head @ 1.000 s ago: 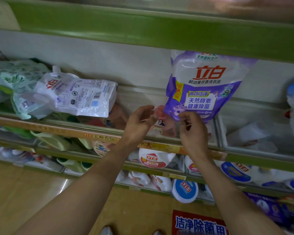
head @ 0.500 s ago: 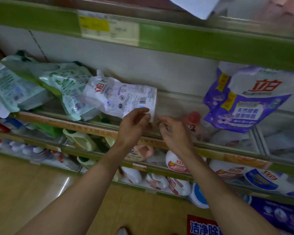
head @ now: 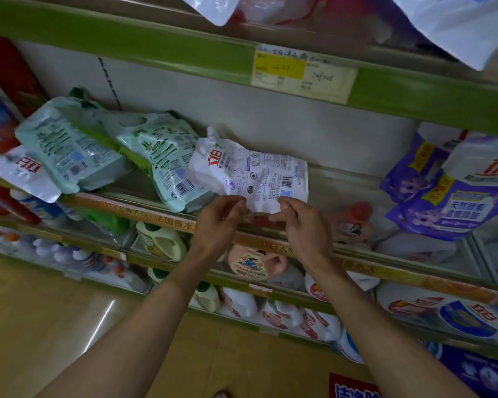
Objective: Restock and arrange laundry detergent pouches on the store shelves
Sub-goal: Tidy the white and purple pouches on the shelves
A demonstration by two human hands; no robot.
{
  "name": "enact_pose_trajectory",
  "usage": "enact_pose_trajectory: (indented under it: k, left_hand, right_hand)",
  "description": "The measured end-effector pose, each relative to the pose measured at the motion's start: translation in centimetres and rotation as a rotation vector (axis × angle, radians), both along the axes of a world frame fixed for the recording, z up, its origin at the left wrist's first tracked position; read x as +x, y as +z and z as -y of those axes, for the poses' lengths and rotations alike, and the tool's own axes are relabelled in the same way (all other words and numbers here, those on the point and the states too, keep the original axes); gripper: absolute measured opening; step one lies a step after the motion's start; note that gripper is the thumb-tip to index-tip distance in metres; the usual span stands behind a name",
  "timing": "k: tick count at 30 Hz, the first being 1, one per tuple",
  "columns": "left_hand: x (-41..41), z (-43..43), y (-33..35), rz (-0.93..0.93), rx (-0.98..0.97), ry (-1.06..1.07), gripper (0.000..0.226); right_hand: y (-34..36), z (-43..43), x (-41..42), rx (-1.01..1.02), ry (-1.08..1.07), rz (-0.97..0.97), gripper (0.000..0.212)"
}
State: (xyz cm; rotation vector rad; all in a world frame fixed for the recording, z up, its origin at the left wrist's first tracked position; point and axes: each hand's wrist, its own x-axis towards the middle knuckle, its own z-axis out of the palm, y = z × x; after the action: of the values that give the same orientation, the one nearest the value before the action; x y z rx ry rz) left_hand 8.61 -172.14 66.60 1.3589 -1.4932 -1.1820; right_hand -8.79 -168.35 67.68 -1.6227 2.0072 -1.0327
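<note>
White detergent pouch [head: 250, 175] lies on its side on the shelf [head: 342, 182], back label facing out, spout toward the left, leaning on a green pouch [head: 167, 159]. Its lower edge hangs just above both hands. The left hand [head: 219, 222] pinches that edge between thumb and fingertips near its left end; the right hand [head: 302, 225] does the same toward its right corner. Purple pouches [head: 446, 193] stand well apart at the right.

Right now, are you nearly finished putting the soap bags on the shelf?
Not yet. The purple pouches on the right already stand upright. Both hands, left hand and right hand, are at the bottom edge of the white pouch, which lies flat. The green pouches are still flopped over, waiting.
</note>
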Motion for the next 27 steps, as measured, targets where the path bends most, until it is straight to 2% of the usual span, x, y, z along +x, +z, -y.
enact_pose_trajectory:
  k: [7, 10, 12, 15, 17, 23, 27]
  left_hand:
    - [0.3, 0.7, -0.3, 0.028, 0.073, -0.028, 0.031]
    - [0.4, 0.9, -0.1, 0.018, 0.088, -0.04, 0.033]
    - [0.4, 1.0, 0.0, -0.008, 0.097, -0.046, 0.03]
    - [-0.1, 1.2, 0.6, -0.057, 0.095, -0.052, 0.024]
    - [-0.7, 1.4, 1.3, -0.079, 0.1, -0.029, 0.024]
    - [-1.3, 1.9, 1.8, -0.232, 0.143, 0.071, 0.019]
    - [-1.0, 1.9, 1.7, -0.267, 0.158, 0.052, 0.022]
  right_hand:
    - [-0.4, 0.7, -0.4, -0.051, 0.01, -0.017, 0.036]
    - [-0.8, 1.9, -0.4, -0.108, 0.099, -0.212, 0.042]
    - [-1.2, 2.9, -0.2, -0.094, 0.144, -0.346, 0.06]
    - [-1.4, 4.4, 0.2, 0.031, 0.214, -0.452, 0.092]
    - [-1.1, 5.6, 0.4, 0.141, 0.253, -0.514, 0.103]
    - [-1.0, 8.8, 1.4, 0.272, 0.241, -0.696, 0.114]
    - [-1.8, 8.9, 1.3, 0.201, 0.205, -0.838, 0.117]
